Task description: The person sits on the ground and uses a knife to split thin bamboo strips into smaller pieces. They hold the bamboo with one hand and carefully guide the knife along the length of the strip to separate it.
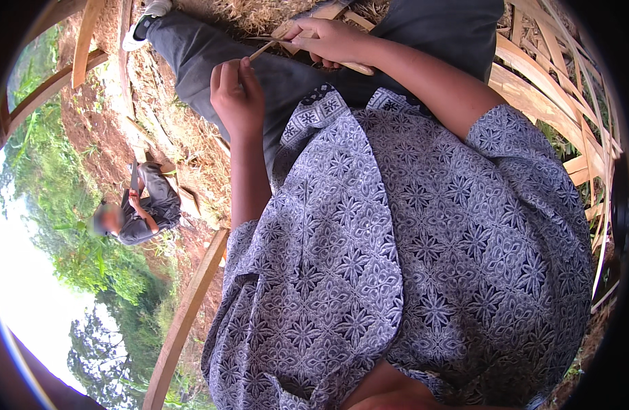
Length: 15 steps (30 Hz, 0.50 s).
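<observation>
My left hand [238, 96] is closed, its thumb and fingers pinching the lower end of a thin, pale bamboo strip [262, 50]. The strip slants up to the right and meets my right hand [331, 42]. That hand is wrapped around what looks like a knife with a pale wooden handle [359, 68]; the handle's rounded end sticks out below my palm. A narrow dark edge shows by the strip, but most of the blade is hidden. Both hands are above my dark trousers [205, 65]. A flat pale piece of wood [326, 11] lies just beyond my right hand.
Long split bamboo strips [533, 85] pile up on the right. A wooden pole [186, 318] slants at lower left. Farther left, another person [147, 208] sits on the dirt slope holding a long blade [134, 175]. Dry shavings [249, 14] cover the ground ahead.
</observation>
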Motion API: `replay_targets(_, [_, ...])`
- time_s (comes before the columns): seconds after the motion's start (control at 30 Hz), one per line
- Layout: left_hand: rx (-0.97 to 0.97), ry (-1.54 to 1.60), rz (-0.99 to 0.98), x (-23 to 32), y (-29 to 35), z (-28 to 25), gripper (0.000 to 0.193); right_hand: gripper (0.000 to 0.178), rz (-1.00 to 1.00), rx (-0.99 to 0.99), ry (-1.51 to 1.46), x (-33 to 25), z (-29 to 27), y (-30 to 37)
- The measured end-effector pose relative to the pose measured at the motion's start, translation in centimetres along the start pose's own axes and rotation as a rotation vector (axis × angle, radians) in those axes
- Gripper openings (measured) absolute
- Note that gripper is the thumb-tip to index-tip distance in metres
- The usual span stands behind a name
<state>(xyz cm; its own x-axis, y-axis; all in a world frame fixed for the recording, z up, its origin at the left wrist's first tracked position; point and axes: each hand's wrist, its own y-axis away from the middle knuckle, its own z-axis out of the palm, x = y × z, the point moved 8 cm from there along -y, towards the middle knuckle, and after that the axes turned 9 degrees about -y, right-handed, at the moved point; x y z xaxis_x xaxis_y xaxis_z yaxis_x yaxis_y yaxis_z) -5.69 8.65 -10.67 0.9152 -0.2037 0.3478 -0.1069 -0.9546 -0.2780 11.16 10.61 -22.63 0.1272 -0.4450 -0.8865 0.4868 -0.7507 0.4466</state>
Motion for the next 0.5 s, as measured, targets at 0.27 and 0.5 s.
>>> replay_targets(0.27, [-0.011,0.018,0.016,-0.1,0.1,0.3,0.005,0.034,-0.026,0.041,-0.044,0.3,0.7,-0.4])
replay_targets(0.5, [-0.026,0.030,0.033,0.6,0.1,0.6,0.005,0.029,-0.040,-0.011,-0.026,-0.5,2.1,0.2])
